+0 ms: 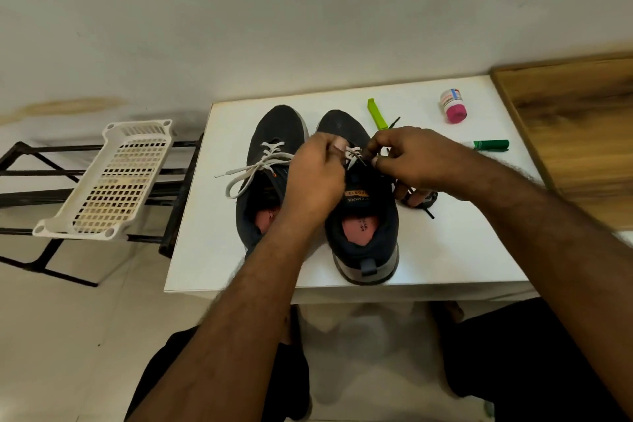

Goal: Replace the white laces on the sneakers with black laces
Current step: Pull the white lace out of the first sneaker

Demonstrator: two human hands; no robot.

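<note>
Both hands, left [317,175] and right [407,161], pinch the white lace [352,154] on the right sneaker [363,216] on the table [445,250]; soft and limp, it is probably best gripped near an eyelet.

home: tiled floor [85,336], shoe rack [41,181]

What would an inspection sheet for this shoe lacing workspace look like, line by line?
Surface: white table, wooden board at its right.
Job's things: left sneaker with white lace loose; right sneaker with white lace end being worked; black laces beside it.
Clutter: green clip, green marker, pink-capped bottle.
Grippers: left hand and right hand both pinch at the right sneaker's lace.
Cables: nothing seen.
Surroundings: white basket on black rack, tiled floor.
</note>
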